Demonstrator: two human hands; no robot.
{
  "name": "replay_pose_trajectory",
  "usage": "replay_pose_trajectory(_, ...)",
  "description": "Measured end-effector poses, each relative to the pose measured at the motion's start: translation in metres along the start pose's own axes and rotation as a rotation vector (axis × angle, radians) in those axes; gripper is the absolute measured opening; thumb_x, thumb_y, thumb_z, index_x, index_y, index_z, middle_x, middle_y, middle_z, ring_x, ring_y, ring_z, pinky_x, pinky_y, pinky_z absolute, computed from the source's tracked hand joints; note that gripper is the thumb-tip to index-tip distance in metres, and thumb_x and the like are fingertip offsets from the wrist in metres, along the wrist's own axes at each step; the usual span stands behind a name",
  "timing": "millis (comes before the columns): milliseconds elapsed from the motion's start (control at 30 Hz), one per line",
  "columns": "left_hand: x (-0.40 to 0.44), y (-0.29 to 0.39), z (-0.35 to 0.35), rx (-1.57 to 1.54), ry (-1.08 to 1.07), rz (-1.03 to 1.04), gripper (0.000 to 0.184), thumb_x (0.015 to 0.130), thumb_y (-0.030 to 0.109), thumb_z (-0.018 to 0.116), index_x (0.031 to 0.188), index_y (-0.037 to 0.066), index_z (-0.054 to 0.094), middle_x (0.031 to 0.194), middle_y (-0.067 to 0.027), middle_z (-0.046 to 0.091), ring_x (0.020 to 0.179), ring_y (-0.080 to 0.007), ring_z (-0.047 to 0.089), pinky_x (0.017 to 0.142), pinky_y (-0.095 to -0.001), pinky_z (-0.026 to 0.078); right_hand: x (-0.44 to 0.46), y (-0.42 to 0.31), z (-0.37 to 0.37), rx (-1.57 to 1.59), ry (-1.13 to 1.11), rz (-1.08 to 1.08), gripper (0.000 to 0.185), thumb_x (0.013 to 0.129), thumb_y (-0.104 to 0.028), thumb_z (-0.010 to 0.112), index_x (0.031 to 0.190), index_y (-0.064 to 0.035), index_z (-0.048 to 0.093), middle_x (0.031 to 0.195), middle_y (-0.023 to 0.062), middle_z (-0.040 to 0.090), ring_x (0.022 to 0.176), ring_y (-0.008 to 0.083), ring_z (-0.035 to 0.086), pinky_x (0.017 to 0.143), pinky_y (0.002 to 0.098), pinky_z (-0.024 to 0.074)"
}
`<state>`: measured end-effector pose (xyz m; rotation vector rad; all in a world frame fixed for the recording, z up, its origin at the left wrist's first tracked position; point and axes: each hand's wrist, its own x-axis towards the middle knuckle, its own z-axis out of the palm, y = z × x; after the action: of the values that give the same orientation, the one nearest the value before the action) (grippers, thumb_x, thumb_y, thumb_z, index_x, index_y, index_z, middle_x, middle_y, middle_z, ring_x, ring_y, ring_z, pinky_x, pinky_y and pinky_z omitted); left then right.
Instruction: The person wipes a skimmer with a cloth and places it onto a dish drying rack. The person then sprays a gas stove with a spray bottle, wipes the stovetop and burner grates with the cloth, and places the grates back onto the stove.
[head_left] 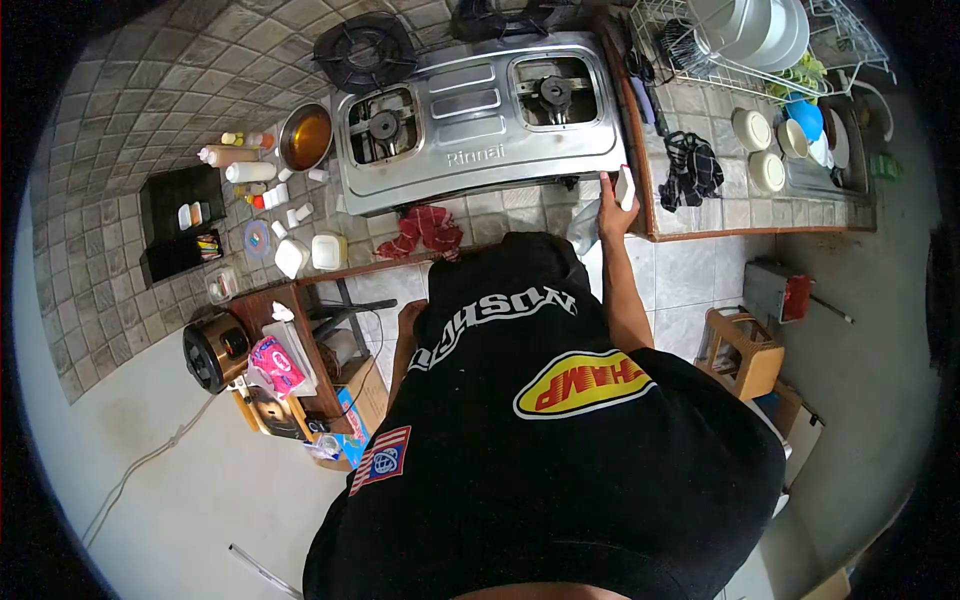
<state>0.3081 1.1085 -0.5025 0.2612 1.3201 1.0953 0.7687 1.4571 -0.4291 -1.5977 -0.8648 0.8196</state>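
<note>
My right hand is at the front right corner of the silver Rinnai gas stove, closed on a slim white object with a red edge; its kind does not show. Close to that hand hangs a pale, translucent plastic-like thing. My left hand hangs low beside my black shirt, below the counter edge, and its fingers are mostly hidden. Both stove burners are bare of their grates. One black grate lies at the stove's back left corner. A red cloth lies on the counter before the stove.
A pan of amber liquid stands left of the stove, near several bottles and white tubs. To the right are a black patterned cloth, cups and a dish rack. A brown stool stands on the floor.
</note>
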Motion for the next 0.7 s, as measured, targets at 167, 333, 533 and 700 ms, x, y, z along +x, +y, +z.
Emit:
replay_pose_trajectory(167, 0.012, 0.000, -0.009, 0.129, 0.039, -0.033, 0.018, 0.099, 0.005, 0.069, 0.114, -0.003, 0.072, 0.097, -0.0078, 0.076, 0.082, -0.0158, 0.071, 0.076, -0.0278, 0.059, -0.004, -0.010, 0.001, 0.163, -0.074, 0.105, 0.043, 0.090, -0.016, 0.087, 0.126, 0.0028, 0.072, 0.100, 0.0037, 0.073, 0.087, 0.0112, 0.064, 0.081, 0.0274, 0.0527)
replay_pose_trajectory(333, 0.007, 0.005, -0.003, 0.127, 0.115, -0.104, 0.021, 0.102, 0.010, 0.066, 0.116, -0.004, 0.071, 0.096, -0.0070, 0.075, 0.083, -0.0155, 0.071, 0.077, -0.0270, 0.058, -0.005, -0.010, -0.004, 0.054, -0.032, 0.018, 0.036, 0.092, -0.020, 0.086, 0.119, 0.0016, 0.075, 0.088, 0.0009, 0.069, 0.076, 0.0095, 0.061, 0.071, 0.0272, 0.0513)
replay_pose_trajectory(533, 0.011, 0.003, -0.020, 0.129, 0.014, -0.044, 0.024, 0.104, 0.014, 0.064, 0.118, -0.004, 0.071, 0.102, -0.0089, 0.076, 0.092, -0.0148, 0.070, 0.085, -0.0271, 0.056, -0.020, -0.065, 0.000, 0.255, 0.017, -0.040, 0.019, 0.094, -0.014, 0.083, 0.102, 0.0013, 0.074, 0.088, -0.0018, 0.069, 0.077, 0.0080, 0.060, 0.071, 0.0267, 0.0498)
replay_pose_trajectory(700, 0.028, -0.001, -0.034, 0.303, -0.015, 0.067, 0.025, 0.103, 0.015, 0.066, 0.117, -0.004, 0.072, 0.102, -0.0084, 0.076, 0.091, -0.0150, 0.070, 0.082, -0.0277, 0.057, -0.020, -0.033, -0.015, 0.116, -0.007, -0.007, 0.021, 0.093, -0.016, 0.084, 0.099, 0.0006, 0.073, 0.086, -0.0026, 0.066, 0.076, 0.0084, 0.058, 0.070, 0.0263, 0.0484)
